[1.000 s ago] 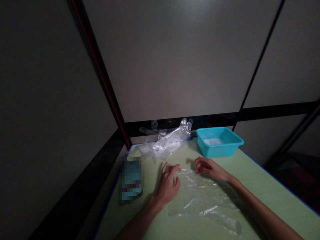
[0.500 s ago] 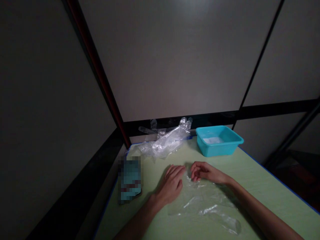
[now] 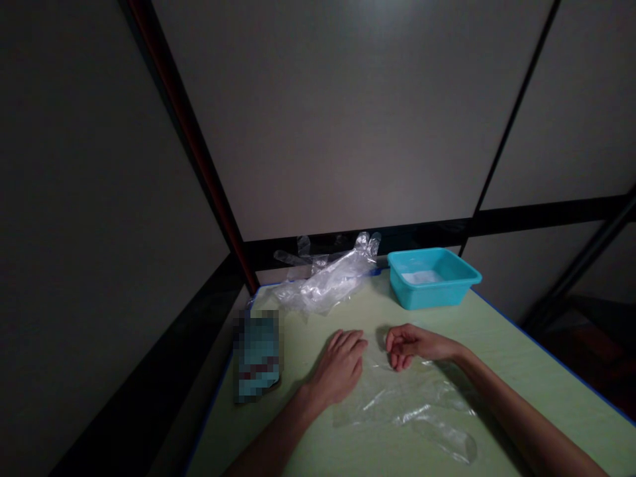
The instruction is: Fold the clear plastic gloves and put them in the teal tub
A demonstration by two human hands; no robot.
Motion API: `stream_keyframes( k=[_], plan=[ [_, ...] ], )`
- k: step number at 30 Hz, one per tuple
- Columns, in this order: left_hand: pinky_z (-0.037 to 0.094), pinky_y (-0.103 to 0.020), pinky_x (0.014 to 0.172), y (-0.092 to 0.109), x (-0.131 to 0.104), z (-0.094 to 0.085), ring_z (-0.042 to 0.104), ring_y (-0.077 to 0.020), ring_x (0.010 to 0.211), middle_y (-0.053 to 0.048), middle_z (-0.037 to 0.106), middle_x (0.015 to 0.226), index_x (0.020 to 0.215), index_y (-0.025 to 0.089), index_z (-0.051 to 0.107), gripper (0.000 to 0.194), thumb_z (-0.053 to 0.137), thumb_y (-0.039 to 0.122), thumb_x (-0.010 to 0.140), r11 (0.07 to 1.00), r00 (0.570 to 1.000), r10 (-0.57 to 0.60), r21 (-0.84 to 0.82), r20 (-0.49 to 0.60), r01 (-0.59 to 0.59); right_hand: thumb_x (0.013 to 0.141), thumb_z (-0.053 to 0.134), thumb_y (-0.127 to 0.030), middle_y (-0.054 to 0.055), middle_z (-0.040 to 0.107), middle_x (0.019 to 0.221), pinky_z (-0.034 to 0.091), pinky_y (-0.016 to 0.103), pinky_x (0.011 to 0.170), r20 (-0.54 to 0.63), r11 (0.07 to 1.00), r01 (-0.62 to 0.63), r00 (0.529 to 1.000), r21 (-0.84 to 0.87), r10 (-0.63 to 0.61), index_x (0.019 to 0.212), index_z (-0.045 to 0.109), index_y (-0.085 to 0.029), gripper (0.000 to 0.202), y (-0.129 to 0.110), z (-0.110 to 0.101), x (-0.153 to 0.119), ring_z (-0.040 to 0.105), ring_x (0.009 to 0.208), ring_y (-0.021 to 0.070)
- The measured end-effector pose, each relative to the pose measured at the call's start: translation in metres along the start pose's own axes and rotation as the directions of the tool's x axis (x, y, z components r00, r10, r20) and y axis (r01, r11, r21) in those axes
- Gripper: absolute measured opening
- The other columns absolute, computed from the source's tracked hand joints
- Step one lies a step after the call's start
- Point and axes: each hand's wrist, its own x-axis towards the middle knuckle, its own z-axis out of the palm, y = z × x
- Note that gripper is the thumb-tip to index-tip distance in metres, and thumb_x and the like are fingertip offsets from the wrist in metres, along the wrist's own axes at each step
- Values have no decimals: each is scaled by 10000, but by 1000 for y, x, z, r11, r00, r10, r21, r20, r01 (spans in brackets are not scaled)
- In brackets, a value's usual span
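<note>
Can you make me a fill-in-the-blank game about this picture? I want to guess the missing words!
1. Of the left hand and the right hand, the ____ one is nearer the turquoise basin.
2. Flat clear plastic lies on the pale green table, whose edge is ____.
3. In the picture, the bunched clear plastic lies to the ____ of the basin.

Missing words: right; blue; left.

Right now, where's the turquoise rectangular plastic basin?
In the head view, the turquoise rectangular plastic basin stands near the far right corner of the pale green table, beyond the right hand and right of the crumpled clear plastic pile.
</note>
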Motion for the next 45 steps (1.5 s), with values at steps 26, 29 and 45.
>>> stream_keyframes(
  k=[26, 29, 45],
  plan=[
    [152, -349, 1038, -12, 5, 4, 149, -169, 1285, -93, 217, 1393, 1318, 121, 243, 486, 325, 252, 857, 995, 976, 37, 82, 216, -56, 678, 632, -304, 48, 642, 716, 485, 281, 643, -50, 999, -24, 998, 49, 26, 734, 514, -127, 220, 1, 9, 5, 632, 665, 140],
    [145, -348, 1039, -22, 3, 4, 129, -167, 1288, -93, 201, 1398, 1326, 129, 221, 513, 350, 257, 845, 996, 977, 8, 85, 212, -26, 687, 626, -341, 55, 639, 729, 486, 291, 644, -45, 1000, -8, 999, 22, 9, 741, 505, -130, 250, 2, 9, 5, 632, 673, 147],
    [130, -374, 1049, 23, -19, -21, 103, -193, 1291, -40, 141, 1416, 1343, 229, 179, 633, 487, 295, 794, 961, 927, 267, -148, 263, -235, 590, 619, -110, 39, 575, 789, 380, 281, 638, 177, 503, 150, 984, -851, 7, 745, 616, -177, 169, -40, 44, -86, 522, 748, 184]
  ],
)
